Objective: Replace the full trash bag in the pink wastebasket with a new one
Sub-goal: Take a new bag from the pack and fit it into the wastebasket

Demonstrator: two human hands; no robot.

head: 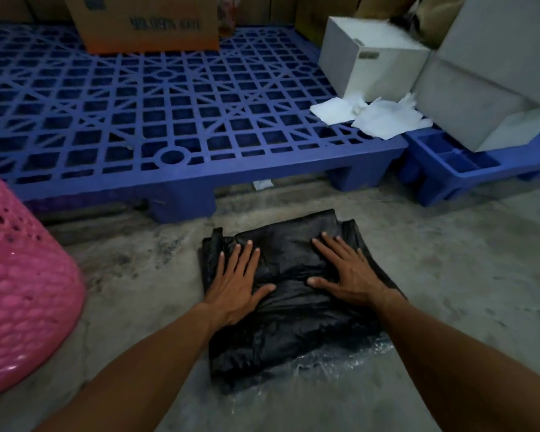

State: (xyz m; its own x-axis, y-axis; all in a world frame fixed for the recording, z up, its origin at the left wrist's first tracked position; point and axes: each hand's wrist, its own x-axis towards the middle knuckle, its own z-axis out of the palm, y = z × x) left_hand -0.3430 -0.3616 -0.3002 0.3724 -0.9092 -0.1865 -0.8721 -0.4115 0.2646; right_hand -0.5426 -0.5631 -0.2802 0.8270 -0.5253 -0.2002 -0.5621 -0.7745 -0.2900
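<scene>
Folded black trash bag (289, 294) flat on floor, pink wastebasket (19, 275) left

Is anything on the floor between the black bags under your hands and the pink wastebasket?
Nothing visible. The left hand and right hand lie flat on the folded black bags, and only bare concrete floor separates them from the pink wastebasket on the left.

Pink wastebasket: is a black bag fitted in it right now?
Cannot tell: only the pink wastebasket wall shows; the black bag lies folded on the floor.
</scene>
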